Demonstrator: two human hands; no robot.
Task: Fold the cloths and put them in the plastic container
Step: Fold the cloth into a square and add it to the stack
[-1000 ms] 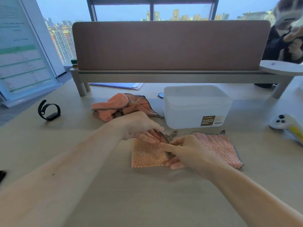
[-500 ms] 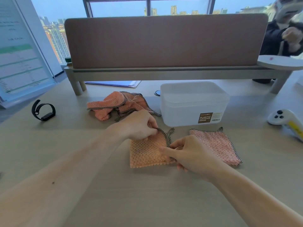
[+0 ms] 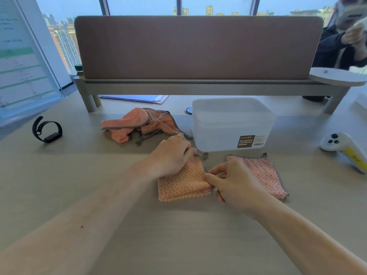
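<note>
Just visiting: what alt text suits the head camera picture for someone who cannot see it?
Two bare hands fold an orange cloth on a desk: the left hand holds its far corner, the right hand pinches its right edge. Beside it lies a folded pink cloth; behind are a plastic container and crumpled cloths.

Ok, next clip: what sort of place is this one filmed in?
Most likely a high-rise office: the pale wood-look desk carries a brown fabric privacy divider, a lit monitor showing a table-like page stands at the left, and the window behind looks out over city tower blocks.
</note>
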